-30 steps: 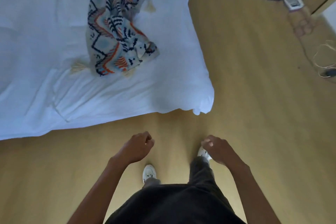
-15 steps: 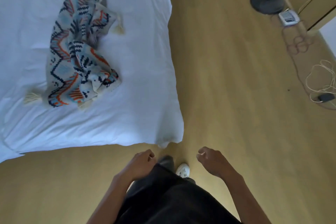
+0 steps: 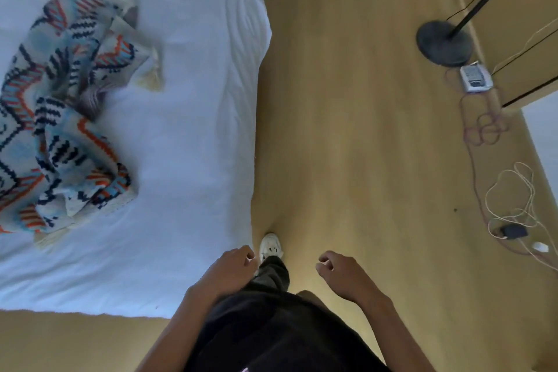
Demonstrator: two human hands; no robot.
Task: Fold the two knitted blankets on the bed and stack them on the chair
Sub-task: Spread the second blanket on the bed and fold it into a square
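View: looking down from the person's head at a bedroom, with dark trousers and one white shoe [image 3: 270, 246] set forward on the wooden floor [image 3: 347, 130].
Blanket: one knitted blanket [image 3: 60, 118], zigzagged in pale blue, orange and navy with cream tassels, lies crumpled and unfolded on the left part of the bed [image 3: 193, 100]; the picture's left edge cuts it off.
Second blanket and chair: neither is in view.
Left grip [image 3: 231, 267]: a bare hand with loosely curled fingers, holding nothing, hanging over the near corner of the bed.
Right grip [image 3: 339, 276]: also loosely curled and empty, hanging over the floor, apart from the bed.
Step in hand: judging by the stance, the person is moving along the side of the bed; no folding has begun on this blanket.
Next move: probably to reach across the white sheet, which is well apart from both hands, take the blanket by two corners or an edge and spread it flat (a bunched knit folds badly) before halving it.
Other things: a floor lamp base [image 3: 444, 44] with its pole, a small grey device [image 3: 475, 78] just beside it, loose cables [image 3: 510, 190] and a dark adapter [image 3: 513, 231], all on the floor at right.
Writing: no brand, label or lettering can be read; the device's face is too small and blurred.
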